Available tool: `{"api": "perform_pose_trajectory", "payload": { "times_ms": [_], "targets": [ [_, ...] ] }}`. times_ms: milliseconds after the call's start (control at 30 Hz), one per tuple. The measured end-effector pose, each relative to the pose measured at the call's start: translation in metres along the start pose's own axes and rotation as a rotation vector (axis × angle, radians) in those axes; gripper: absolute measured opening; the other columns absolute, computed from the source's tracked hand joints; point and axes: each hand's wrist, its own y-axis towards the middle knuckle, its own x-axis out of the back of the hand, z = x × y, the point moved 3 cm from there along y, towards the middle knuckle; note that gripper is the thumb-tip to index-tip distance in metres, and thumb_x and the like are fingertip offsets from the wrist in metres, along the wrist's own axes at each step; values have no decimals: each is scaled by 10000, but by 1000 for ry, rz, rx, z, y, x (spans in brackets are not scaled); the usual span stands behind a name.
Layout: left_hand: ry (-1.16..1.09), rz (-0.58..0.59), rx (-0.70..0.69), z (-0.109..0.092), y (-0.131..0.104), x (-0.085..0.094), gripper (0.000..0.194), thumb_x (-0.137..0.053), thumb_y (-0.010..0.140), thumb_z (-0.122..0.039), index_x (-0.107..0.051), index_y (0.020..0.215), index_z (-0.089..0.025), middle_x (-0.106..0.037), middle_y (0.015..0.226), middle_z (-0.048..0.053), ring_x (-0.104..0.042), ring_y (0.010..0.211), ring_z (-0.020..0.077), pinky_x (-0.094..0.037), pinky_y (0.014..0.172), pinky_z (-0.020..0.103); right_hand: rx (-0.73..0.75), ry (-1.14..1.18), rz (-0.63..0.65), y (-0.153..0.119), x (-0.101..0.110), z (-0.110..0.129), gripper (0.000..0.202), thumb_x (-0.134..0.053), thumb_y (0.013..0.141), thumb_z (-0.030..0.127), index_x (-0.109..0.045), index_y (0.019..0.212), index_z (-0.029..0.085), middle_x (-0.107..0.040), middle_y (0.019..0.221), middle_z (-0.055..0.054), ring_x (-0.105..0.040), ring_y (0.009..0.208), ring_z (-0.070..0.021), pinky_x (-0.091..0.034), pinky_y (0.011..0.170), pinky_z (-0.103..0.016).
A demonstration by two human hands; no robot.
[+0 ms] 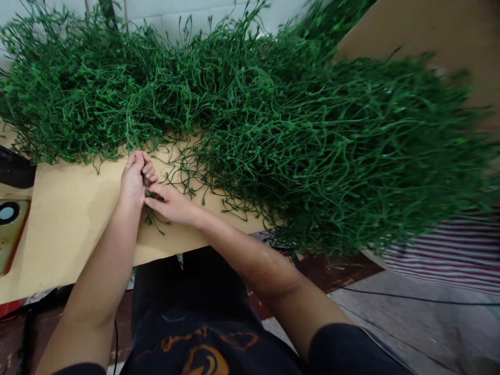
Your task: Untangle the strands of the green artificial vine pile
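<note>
My left hand (136, 174) is closed around the base of a small bunch of thin green plastic stems (130, 125), whose tops fan out away from me. Just below and to the right, my right hand (170, 203) has its thumb and fingers curled around the lower ends of the stems. A few stem ends (156, 221) poke out beneath it over the tan board. Behind both hands lies a big heap of artificial green stems (250, 104) with little budded tips. Loose single stems (187, 166) are scattered right of my hands.
The tan board (78, 224) covers the work surface. At the left edge are a yellowish device with a round dial (8, 212) and a black object (15, 169). A cardboard sheet (422, 31) leans at back right. Striped fabric (449, 255) and a cable (410, 298) are at lower right.
</note>
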Motion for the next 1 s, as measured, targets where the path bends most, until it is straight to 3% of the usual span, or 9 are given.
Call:
{"api": "perform_pose_trajectory", "payload": {
  "times_ms": [200, 333, 367, 433, 533, 633, 700, 833, 1000],
  "targets": [
    [22, -22, 55, 2, -6, 1, 278, -375, 931, -214, -401, 658, -170, -245, 392, -91, -240, 311, 27, -208, 333, 121, 69, 71, 143, -20, 10, 8, 252, -427, 849, 185, -304, 629, 191, -284, 641, 54, -301, 619, -73, -292, 618, -219],
    [-24, -208, -56, -18, 4, 25, 312, -311, 953, -250, -351, 652, -177, -195, 400, -96, -180, 296, 20, -166, 325, 107, 168, -8, 568, -64, -3, 33, 144, -435, 860, 185, -403, 720, 177, -401, 688, 40, -393, 651, -70, -335, 649, -203],
    [-11, -228, -104, -24, 5, 31, 319, -302, 955, -269, -348, 652, -179, -193, 405, -96, -177, 298, 21, -165, 327, 105, 183, -110, 587, -73, -3, 39, 120, -435, 858, 173, -428, 738, 175, -435, 703, 31, -403, 659, -74, -334, 654, -207],
    [41, -197, -133, -30, 2, 37, 310, -344, 942, -271, -380, 650, -176, -204, 410, -97, -180, 306, 21, -163, 331, 110, 141, -311, 459, -81, 10, 45, 132, -431, 862, 181, -460, 734, 171, -469, 694, 18, -407, 641, -82, -328, 630, -215],
    [220, -22, -71, -23, -10, 26, 266, -456, 886, -234, -452, 630, -159, -221, 414, -99, -192, 327, 20, -181, 349, 122, -6, -600, -34, -78, 57, 44, 156, -436, 866, 224, -531, 760, 158, -524, 717, -27, -448, 665, -119, -370, 647, -255],
    [577, 181, -70, -8, -25, 4, 239, -503, 836, -228, -509, 611, -150, -301, 431, -83, -278, 367, 32, -253, 389, 139, -18, -886, -530, -79, 105, 42, 242, -556, 804, 271, -593, 984, 113, -573, 986, -151, -484, 941, -246, -409, 819, -406],
    [798, 293, -105, 1, -31, -8, 227, -515, 815, -236, -545, 607, -150, -370, 463, -63, -345, 412, 51, -290, 418, 161, 35, -942, -679, -83, 120, 41, 403, -597, 778, 332, -574, 1099, 90, -545, 1109, -198, -435, 1069, -315, -386, 891, -498],
    [993, 479, -220, 15, -42, -21, 236, -513, 808, -292, -586, 624, -164, -466, 541, -29, -428, 520, 95, -345, 504, 212, 76, -713, -559, -80, 106, 33, 463, -511, 824, 457, -576, 1114, 101, -595, 1050, -176, -500, 1024, -295, -430, 880, -496],
    [1102, 580, -414, 30, -62, -27, 198, -495, 835, -280, -666, 788, -191, -649, 863, 58, -589, 873, 198, -429, 807, 324, -85, -250, -359, -52, 74, 16, 401, -539, 808, 363, -543, 1118, 108, -633, 942, -98, -581, 826, -170, -484, 772, -355]
  ]
}}
